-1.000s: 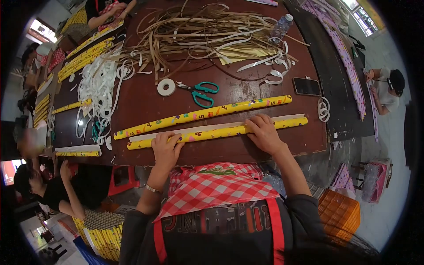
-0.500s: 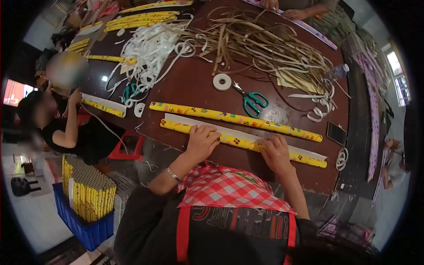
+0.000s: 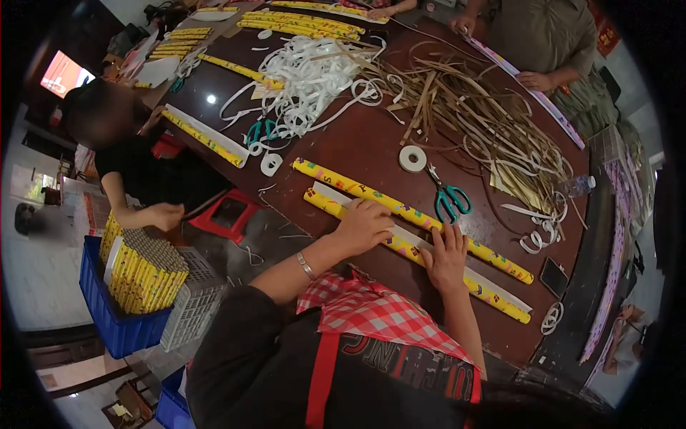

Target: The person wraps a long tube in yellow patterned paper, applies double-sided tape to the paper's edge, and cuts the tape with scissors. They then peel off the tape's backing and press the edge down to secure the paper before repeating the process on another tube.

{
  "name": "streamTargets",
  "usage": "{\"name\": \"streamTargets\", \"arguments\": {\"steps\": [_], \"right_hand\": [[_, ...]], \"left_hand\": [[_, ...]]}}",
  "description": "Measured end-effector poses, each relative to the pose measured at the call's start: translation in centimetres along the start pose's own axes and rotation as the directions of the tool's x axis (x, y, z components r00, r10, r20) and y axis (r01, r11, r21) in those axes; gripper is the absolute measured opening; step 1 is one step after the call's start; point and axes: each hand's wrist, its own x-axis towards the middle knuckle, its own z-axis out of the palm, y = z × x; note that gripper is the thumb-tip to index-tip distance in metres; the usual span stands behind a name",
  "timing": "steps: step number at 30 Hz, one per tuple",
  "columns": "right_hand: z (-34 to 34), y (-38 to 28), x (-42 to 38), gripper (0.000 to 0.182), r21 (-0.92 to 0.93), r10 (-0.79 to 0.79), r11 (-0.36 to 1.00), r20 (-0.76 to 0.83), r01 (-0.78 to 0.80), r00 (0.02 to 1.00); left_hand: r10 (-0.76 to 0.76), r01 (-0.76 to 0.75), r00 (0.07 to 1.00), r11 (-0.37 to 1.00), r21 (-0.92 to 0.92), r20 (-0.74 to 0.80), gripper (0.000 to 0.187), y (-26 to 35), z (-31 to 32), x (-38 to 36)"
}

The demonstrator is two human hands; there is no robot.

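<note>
The near roll of yellow patterned wrapping paper lies slantwise before me, its white inner side showing along the far edge. My left hand is closed over its left half, fingers curled onto the paper. Farther right, my right hand rests on the same roll with fingers stretched out and apart, the tips reaching the far yellow roll. That second roll lies almost parallel, just beyond the first. Past it are green-handled scissors and a roll of white tape.
Brown strips and white strips are heaped across the table. A phone and a clear bottle sit at right. Blue crate with upright yellow rolls stands lower left, near a red stool. Other people work around.
My view has turned, so the table appears shifted right and tilted. My right hand's fingers have straightened toward the far roll. The person at left has lowered an arm toward the crate.
</note>
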Motion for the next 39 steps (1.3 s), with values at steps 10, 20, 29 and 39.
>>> {"name": "streamTargets", "arguments": {"steps": [10, 20, 29, 39], "right_hand": [[0.0, -0.1, -0.2, 0.051, -0.023, 0.008, 1.000, -0.015, -0.008, 1.000], [0.0, 0.1, 0.2, 0.059, -0.112, 0.091, 0.989, -0.035, -0.094, 0.995], [-0.1, 0.3, 0.2, 0.060, -0.090, 0.106, 0.990, 0.022, -0.104, 0.994], [-0.2, 0.7, 0.8, 0.059, -0.073, 0.087, 0.994, 0.056, -0.083, 0.995]], "left_hand": [[-0.174, 0.096, 0.852, 0.979, 0.178, 0.494, 0.044, -5.7, -3.6, 5.4], [-0.047, 0.028, 0.897, 0.998, 0.049, 0.440, 0.034, -7.3, -3.2, 5.1], [0.032, -0.046, 0.933, 0.998, 0.032, 0.358, 0.042, -9.3, -2.7, 5.3], [-0.025, -0.031, 0.927, 0.989, 0.143, 0.373, 0.036, -12.7, -5.5, 4.2]]}}
